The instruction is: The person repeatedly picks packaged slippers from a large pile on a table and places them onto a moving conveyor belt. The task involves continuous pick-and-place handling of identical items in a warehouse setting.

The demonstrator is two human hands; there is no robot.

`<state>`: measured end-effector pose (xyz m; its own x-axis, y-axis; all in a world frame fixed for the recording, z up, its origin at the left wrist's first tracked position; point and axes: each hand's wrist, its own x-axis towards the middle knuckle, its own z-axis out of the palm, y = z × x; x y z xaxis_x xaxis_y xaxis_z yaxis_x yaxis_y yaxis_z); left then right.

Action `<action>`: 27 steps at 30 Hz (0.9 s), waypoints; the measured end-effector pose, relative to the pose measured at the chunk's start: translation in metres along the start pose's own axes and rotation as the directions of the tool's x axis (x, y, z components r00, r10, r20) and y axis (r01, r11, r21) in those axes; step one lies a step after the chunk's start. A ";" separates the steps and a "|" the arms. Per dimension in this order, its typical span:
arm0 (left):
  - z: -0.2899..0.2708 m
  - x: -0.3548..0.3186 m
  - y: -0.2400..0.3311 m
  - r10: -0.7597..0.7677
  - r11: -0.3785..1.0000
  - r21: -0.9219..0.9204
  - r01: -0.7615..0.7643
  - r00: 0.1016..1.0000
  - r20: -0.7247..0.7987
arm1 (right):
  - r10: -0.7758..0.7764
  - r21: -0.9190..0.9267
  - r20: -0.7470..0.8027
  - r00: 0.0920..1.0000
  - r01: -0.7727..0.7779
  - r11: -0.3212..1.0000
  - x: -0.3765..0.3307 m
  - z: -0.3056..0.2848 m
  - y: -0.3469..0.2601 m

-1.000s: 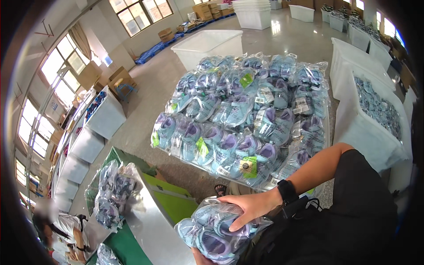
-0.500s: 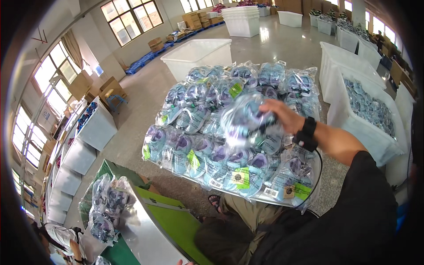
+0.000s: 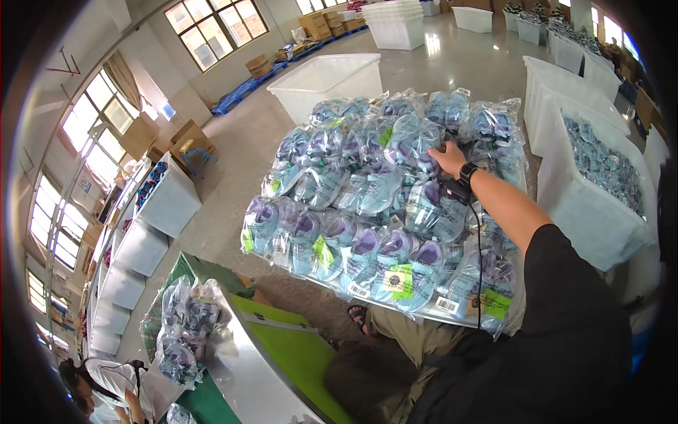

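Note:
My right hand (image 3: 448, 160) is at the upper middle of a large pile of shoes in clear plastic bags. Its fingers are closed at the right edge of a bagged pair of light blue and purple shoes (image 3: 408, 140), which lies on other bagged pairs. The wrist wears a dark band with a small black device and a cable. More bagged shoes (image 3: 366, 244) lie in rows toward me, some with green or white labels. They cover a light-coloured table (image 3: 304, 283), whose near edge shows. My left hand is out of the picture.
At left front, a metal-topped bench (image 3: 261, 367) with green sides stands by a bunch of bagged shoes (image 3: 185, 332). A white bin of shoes (image 3: 593, 212) is on the right. Another white bin (image 3: 325, 81) stands behind the pile. A co-worker (image 3: 106, 385) is at lower left.
My right hand has moved farther away across the pile, and the bagged shoes it held in the air now rest on the pile. The left fingertips at the lower edge have gone out of view.

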<state>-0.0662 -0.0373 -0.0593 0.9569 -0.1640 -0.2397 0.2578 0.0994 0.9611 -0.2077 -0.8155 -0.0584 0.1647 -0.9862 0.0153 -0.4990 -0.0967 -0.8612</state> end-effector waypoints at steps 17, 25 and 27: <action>-0.006 0.021 0.021 -0.130 0.991 -0.014 0.130 0.991 0.027 | -0.306 0.249 0.465 0.831 0.209 0.946 -0.091 -0.017 -0.095; -0.096 0.055 0.046 0.047 0.987 0.156 -0.040 0.998 -0.045 | -0.418 0.287 0.747 0.517 0.317 0.904 -0.250 0.016 -0.155; -0.123 0.069 0.061 0.084 0.963 0.265 -0.041 0.985 -0.153 | -0.370 0.297 0.824 0.429 0.230 0.927 -0.271 0.022 -0.160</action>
<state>0.0317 0.0777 -0.0338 0.9844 -0.0030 -0.1760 0.1733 -0.1573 0.9722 -0.1536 -0.5295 0.0640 0.9566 -0.2762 -0.0934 -0.1723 -0.2770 -0.9453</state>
